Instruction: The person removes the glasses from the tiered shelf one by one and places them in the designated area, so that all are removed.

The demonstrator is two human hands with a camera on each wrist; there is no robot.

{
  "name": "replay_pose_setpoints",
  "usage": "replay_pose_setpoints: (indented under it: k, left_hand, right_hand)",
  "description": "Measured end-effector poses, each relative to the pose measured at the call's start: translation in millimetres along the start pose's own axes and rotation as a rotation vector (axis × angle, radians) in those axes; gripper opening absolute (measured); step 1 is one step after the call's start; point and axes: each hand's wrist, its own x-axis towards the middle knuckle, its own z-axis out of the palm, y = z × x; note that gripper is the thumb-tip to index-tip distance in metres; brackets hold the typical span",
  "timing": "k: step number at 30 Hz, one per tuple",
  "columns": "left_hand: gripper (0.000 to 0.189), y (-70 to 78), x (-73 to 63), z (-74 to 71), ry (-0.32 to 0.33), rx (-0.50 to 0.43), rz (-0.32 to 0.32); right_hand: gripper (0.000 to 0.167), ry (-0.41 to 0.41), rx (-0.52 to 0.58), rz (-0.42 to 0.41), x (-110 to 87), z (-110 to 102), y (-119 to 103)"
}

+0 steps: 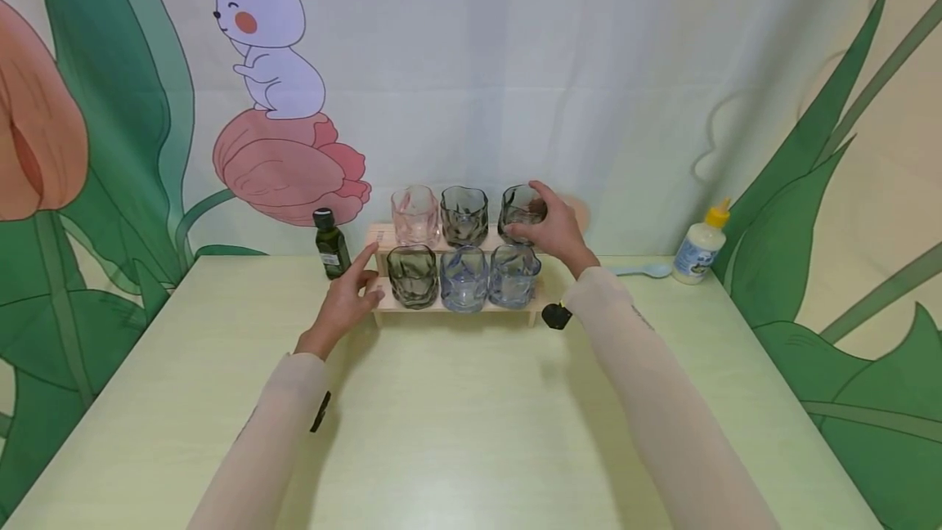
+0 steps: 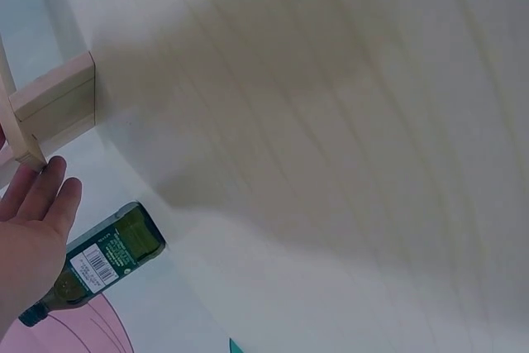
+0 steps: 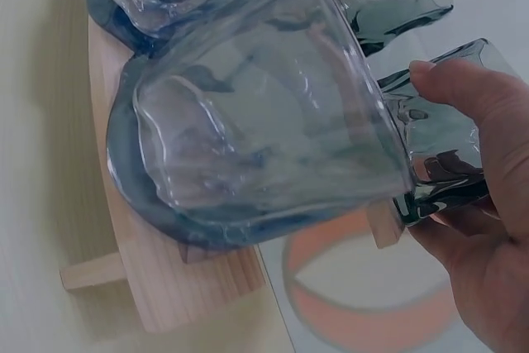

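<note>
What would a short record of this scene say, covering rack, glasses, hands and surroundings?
Rack: wooden, two tiers
Upper row: pink glass, grey glass
Lower row: dark glass, two blue glasses
Right hand: holds another grey glass at upper right; resting or lifted unclear
Left hand: touches rack's left end
Left: green bottle
Right: spoon, white bottle

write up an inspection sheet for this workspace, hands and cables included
Surface: pale table
Job's things: wooden rack; back row, one pink glass, two grey glasses; front row, one grey glass, two blue glasses
Clutter: green bottle left of rack; white bottle and pale spoon right
Hands: left hand touches the rack's left end; right hand grips back row's rightmost glass; whether lifted, cannot tell
Cables: nothing seen
Surroundings: printed cloth with rabbit and flowers
</note>
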Motion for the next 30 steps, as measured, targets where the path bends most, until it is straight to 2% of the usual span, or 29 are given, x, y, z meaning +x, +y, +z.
replay_pose_setpoints:
  k: [11,18,24,30]
  left_hand:
    - [0.084,1.5,-1.7,-0.5,0.003,-0.008,0.028]
    - [0.084,1.3,-1.8,-0.8,-0.003,-0.004,0.025]
    - [0.084,1.5,-1.4,-0.4,-0.008,0.001,0.023]
    - [0.085,1.0,-0.6,-0.1,-0.011,0.007,0.006]
  right_hand:
    - [0.09,0.049,0.002,-0.003,-13.6,-22.0,16.4]
    - [0.089,0.059,0.004,-0.001,-28.4,-36.1,28.3]
    - [0.087,0.078,-0.014,-0.038,-40.2,-48.8,37.6]
    - [0.088,0.055,-0.045,-0.077,-55.7,-58.3,41.2]
